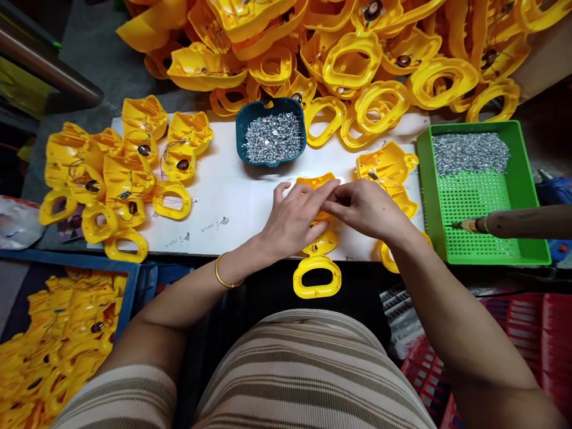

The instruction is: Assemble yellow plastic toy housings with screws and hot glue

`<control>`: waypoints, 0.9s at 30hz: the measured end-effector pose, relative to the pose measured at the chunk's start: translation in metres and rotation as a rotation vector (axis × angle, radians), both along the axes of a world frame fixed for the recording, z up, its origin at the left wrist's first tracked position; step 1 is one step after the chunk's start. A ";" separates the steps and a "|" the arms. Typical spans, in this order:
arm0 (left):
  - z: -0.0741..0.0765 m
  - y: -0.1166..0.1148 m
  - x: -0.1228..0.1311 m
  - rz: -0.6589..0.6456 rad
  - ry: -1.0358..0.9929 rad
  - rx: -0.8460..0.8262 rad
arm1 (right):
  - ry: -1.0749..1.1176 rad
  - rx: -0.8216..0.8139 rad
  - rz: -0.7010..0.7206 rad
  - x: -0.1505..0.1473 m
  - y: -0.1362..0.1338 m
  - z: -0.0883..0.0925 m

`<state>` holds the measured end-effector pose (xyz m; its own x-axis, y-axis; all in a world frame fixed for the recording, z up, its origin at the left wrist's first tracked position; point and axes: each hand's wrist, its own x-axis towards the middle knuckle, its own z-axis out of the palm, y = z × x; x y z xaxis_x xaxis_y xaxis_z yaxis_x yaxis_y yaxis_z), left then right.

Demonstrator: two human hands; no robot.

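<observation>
A yellow plastic housing (322, 245) with an oval handle ring lies in front of me at the table's edge, the ring overhanging it. Over its upper part is my left hand (295, 217), thumb and fingers around the shell, with the index finger reaching toward my other hand. My right hand (364, 205) is closed in a pinch at the housing's upper right, against the left fingertips; whatever is in the pinch is hidden. Just right of it sits another yellow housing (388, 164) with wires inside, partly covered by my right wrist.
A dark bowl (240, 134) of small metal parts stands behind my hands. On the right is a green basket (485, 253) of screws, with a screwdriver (504, 223) above it. More housings (74, 152) lie left, heaped at the back (205, 65), and in a blue crate (129, 286).
</observation>
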<state>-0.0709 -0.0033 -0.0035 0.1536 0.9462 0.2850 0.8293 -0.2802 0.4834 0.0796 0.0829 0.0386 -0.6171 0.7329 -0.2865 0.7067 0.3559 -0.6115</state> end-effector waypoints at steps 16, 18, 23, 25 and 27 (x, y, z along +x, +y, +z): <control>-0.016 0.004 -0.026 0.061 -0.017 0.136 | 0.147 0.133 -0.032 0.013 -0.013 -0.013; -0.012 0.003 -0.026 0.099 0.021 0.100 | 0.130 0.164 -0.014 0.015 -0.016 -0.016; -0.006 0.004 -0.021 0.144 0.141 0.025 | -0.016 0.230 0.024 0.014 -0.021 -0.015; -0.006 0.005 -0.019 0.150 0.164 0.011 | -0.101 0.257 0.046 0.011 -0.023 -0.009; -0.005 0.007 -0.017 0.154 0.173 0.007 | -0.192 0.287 0.066 0.007 -0.026 -0.003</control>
